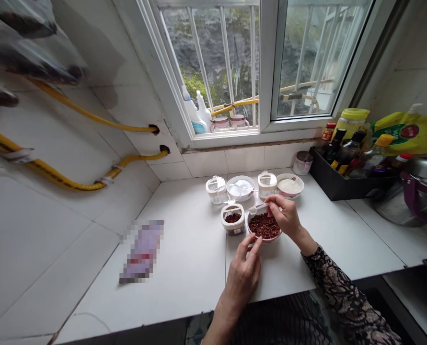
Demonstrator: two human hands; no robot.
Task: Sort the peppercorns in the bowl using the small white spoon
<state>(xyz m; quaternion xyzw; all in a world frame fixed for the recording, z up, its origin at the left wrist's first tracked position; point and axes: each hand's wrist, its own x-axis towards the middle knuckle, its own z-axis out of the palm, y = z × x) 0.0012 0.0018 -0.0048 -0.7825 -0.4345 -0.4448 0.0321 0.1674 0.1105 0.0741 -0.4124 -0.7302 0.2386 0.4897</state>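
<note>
My right hand (pixel 284 214) pinches the handle of a small white spoon (pixel 257 209) above a bowl (pixel 270 239) of dark red peppercorns (pixel 264 226). At the bowl's near left rim, the fingers of my left hand (pixel 245 265) touch its edge, thumb and fingers curved against it. Just left of the bowl stands a clear seasoning jar (pixel 234 219) with its lid raised, partly filled with the same dark red peppercorns. Behind are two more clear jars, one at left (pixel 216 189) and one at right (pixel 267 185), beside a bowl of white granules (pixel 240 187) and a bowl of off-white granules (pixel 290 185).
A black box (pixel 337 187) of sauce bottles stands at the back right, near a metal pot (pixel 396 206). A small lidded jar (pixel 302 163) sits by the wall. A blurred purple packet (pixel 143 251) lies at left on the white counter (pixel 188 268). Yellow hoses (pixel 69 181) run along the left wall.
</note>
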